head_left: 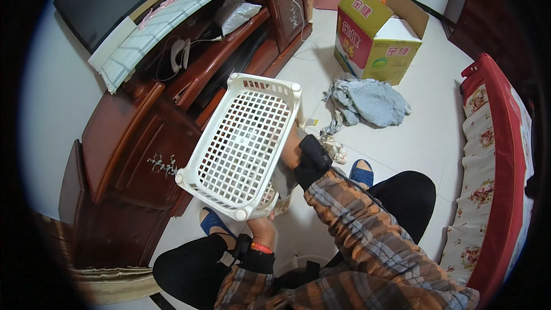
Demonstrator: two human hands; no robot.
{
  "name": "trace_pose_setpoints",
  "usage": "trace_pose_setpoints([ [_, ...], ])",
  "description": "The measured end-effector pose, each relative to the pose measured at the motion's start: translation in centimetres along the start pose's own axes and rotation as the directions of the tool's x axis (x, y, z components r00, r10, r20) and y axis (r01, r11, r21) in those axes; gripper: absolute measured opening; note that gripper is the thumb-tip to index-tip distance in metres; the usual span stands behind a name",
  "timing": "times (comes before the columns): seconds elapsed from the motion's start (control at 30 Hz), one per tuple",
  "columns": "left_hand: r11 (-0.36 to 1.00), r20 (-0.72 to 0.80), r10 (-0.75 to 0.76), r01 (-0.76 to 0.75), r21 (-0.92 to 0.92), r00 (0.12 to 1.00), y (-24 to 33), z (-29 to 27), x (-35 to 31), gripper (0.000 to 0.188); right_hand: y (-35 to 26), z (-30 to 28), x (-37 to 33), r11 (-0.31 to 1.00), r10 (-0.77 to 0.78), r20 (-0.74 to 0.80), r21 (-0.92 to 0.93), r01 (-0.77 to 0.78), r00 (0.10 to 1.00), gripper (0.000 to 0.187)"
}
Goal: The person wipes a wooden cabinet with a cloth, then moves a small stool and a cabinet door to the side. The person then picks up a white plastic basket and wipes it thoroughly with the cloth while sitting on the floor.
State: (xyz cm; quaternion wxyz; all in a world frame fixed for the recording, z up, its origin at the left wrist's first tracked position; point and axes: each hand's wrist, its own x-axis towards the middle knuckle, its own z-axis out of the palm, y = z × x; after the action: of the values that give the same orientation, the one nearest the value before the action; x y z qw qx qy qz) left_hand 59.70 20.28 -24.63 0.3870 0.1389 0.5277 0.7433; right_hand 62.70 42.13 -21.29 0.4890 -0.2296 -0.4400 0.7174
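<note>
A white plastic basket rack (244, 140), with a lattice panel and round knobs at its corners, is tilted in front of me above the floor. My left hand (263, 231), with a red band at the wrist, grips its near lower edge; the fingertips are partly hidden beneath it. Against the right side of the rack is my right hand (291, 148), whose fingers are hidden behind the plastic. Something grey (283, 181), perhaps a cloth, shows under the rack between my two hands.
A crumpled grey-blue cloth (370, 101) lies on the tiled floor ahead, before an open cardboard box (373, 43). Dark wooden cabinets (146, 149) stand close on the left. A flower-patterned covered seat or bed (479, 183) is on the right. My blue slippers (362, 173) are below.
</note>
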Motion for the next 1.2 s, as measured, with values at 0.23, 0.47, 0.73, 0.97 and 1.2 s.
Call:
trace_pose_setpoints([
  [0.23, 0.998, -0.010, 0.035, -0.035, -0.043, 0.999, -0.4, -0.2, -1.2, 0.033, -2.0, 1.1, -2.8, 0.989, -0.107, -0.077, -0.113, 0.098, 0.991, 0.027],
  [0.47, 0.994, -0.003, 0.063, -0.063, -0.093, 0.998, -1.2, -0.8, -0.7, 0.035, -3.1, 1.8, -2.5, 0.899, 0.205, -0.061, 0.407, -0.163, 0.977, 0.027],
  [0.73, 0.981, -0.009, 0.054, -0.054, -0.184, 0.999, -0.9, -0.6, -0.2, 0.033, -1.2, 0.0, -2.8, 0.944, -0.072, 0.006, -0.322, 0.070, 0.997, 0.038],
  [0.97, 0.975, -0.057, 0.015, -0.027, -0.220, 0.998, -0.9, -0.7, -0.2, 0.037, 1.8, 0.1, -0.8, 0.973, -0.090, -0.030, 0.213, 0.094, 0.995, 0.043],
  [1.2, 0.994, -0.055, 0.008, -0.014, -0.111, 0.998, -1.0, -1.0, 0.5, 0.038, -1.8, 0.9, -4.3, 0.368, -0.369, 0.371, -0.784, 0.500, 0.852, 0.025],
])
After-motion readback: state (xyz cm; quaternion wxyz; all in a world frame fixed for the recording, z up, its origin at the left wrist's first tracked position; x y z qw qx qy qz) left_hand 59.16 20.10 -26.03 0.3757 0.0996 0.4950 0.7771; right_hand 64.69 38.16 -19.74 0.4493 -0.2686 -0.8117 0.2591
